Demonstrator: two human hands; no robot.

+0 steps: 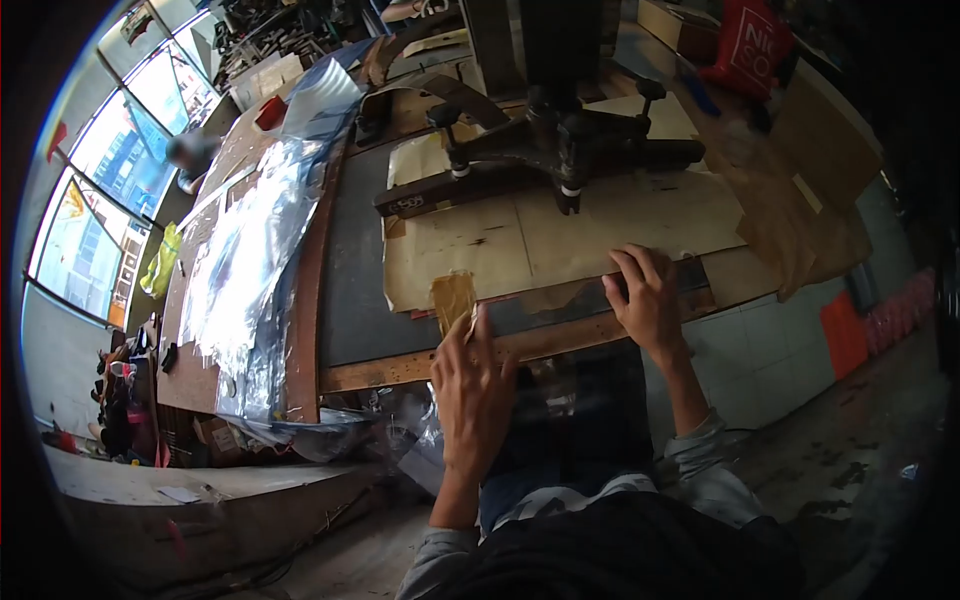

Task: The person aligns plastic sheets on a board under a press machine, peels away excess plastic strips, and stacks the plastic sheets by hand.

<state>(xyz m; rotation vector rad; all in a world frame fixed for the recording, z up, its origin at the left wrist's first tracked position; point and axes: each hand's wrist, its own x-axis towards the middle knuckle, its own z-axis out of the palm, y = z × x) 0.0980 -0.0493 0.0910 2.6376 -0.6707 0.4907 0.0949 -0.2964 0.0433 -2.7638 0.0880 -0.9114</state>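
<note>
A large tan sheet (580, 225) lies on the dark worktop, a strip of brown tape (453, 298) at its lower left edge. My left hand (472, 390) is at the lower end of the tape, fingers drawn together. Something small and pale shows at its fingertips, too small to name. Above the sheet's right front edge is my right hand (648, 300), fingers apart and bent, with nothing seen in them. I cannot tell whether its fingertips touch the sheet. A black metal machine head with a long crossbar (540, 172) stands over the sheet.
Clear plastic sheeting (262, 235) covers the table at left. Brown paper (790, 225) and a red bag (748, 48) lie at right. The worktop's wooden front edge (400, 372) runs before me. Another person (193, 155) is near the windows.
</note>
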